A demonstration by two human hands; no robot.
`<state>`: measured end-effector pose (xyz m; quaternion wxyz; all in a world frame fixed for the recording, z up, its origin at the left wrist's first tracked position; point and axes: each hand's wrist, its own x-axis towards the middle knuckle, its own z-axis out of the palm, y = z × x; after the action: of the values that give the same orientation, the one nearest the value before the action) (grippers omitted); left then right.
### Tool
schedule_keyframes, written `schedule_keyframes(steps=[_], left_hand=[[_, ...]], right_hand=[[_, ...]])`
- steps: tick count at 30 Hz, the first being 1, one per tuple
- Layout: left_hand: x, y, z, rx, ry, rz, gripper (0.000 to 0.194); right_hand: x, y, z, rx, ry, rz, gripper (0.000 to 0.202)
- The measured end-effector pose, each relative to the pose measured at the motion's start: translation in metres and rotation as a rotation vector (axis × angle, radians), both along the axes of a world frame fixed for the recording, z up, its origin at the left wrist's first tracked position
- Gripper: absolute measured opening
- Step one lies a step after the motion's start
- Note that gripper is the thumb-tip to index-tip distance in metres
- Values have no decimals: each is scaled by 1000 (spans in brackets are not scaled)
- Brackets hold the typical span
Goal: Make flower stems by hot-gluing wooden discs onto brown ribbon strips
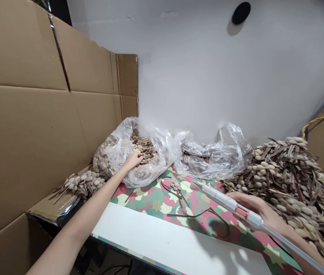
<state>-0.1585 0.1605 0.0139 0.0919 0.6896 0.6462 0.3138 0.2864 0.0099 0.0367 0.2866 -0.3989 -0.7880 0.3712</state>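
My left hand (134, 159) reaches into the mouth of a clear plastic bag (118, 133) holding many small tan oval pieces (147, 149). Its fingers are curled together at the pieces; what they pinch is hidden. In my right hand (253, 204) lies a white hot glue pen (222, 198) with an orange-red window, its thin tip pointing left over the table; a translucent glue stick (296, 246) runs out of its back end. A small cluster of the oval pieces with brown strip tails (176, 186) rests on the camouflage-patterned cloth (150, 198), between my hands.
Finished-looking bunches (293, 183) are heaped at the right, with a smaller bunch (84, 183) at the left. A second plastic bag (216, 156) with brown strips lies by the wall. Loose brown strips (190, 215) and a white board (162, 238) lie in front; cardboard (30, 133) stands left.
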Motion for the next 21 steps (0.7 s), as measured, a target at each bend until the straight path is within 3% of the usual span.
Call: schedule_keyframes(steps=[5, 8, 11, 16, 21], left_hand=[[-1, -1, 1, 3, -158, 62, 30], [0, -1, 0, 31, -257, 81, 30], [2, -3, 4, 77, -356, 72, 30], [15, -24, 35, 241, -544, 63, 24], [58, -79, 65, 301, -630, -93, 28]], right_hand=[[-2, 6, -14, -15, 1, -76, 31], [-6, 5, -17, 54, -53, -82, 21], [-13, 1, -18, 65, -61, -71, 24], [-31, -9, -21, -87, -48, -45, 34], [-44, -17, -11, -147, 70, -1, 41]])
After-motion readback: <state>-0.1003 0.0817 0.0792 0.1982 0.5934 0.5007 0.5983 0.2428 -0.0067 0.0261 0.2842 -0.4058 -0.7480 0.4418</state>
